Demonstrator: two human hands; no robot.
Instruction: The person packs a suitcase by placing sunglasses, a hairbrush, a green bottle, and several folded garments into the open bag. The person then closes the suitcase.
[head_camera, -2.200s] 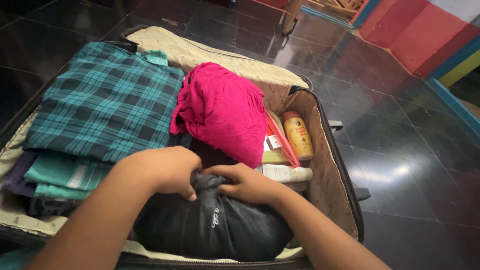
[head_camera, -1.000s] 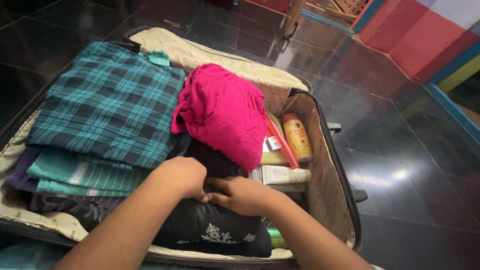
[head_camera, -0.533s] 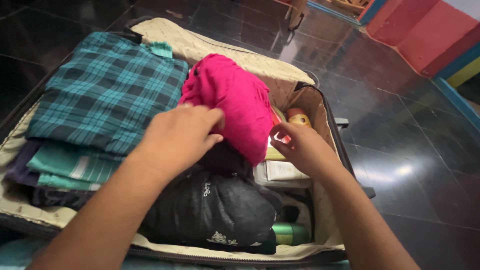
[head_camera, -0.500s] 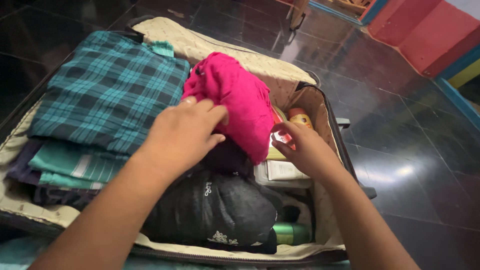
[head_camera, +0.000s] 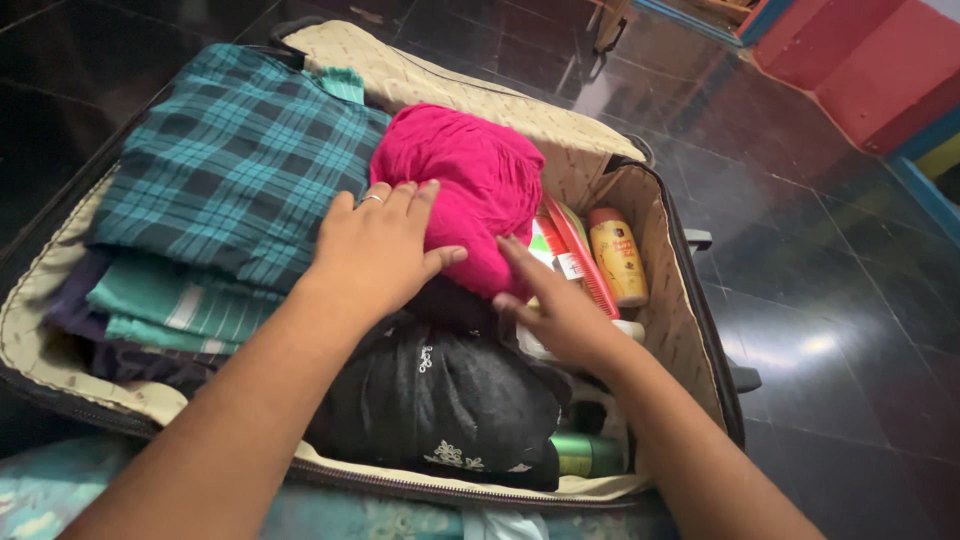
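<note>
While both hands lie flat, unclenched — left hand (head_camera: 383, 250) | right hand (head_camera: 555, 310) | seemingly pressing pink cloth (head_camera: 470, 180) — open suitcase (head_camera: 690, 330).

A folded teal-and-black checked cloth (head_camera: 235, 160) lies at the far left of the open beige-lined suitcase (head_camera: 690, 330), on top of a striped green folded cloth (head_camera: 170, 305). Against the suitcase's right wall stands an orange-yellow plastic bottle (head_camera: 617, 257), with a red comb (head_camera: 580, 255) just beside it, and a green cylindrical bottle (head_camera: 588, 455) lies at its near right corner. The suitcase rests on a glossy black tiled floor (head_camera: 850, 300).
</note>
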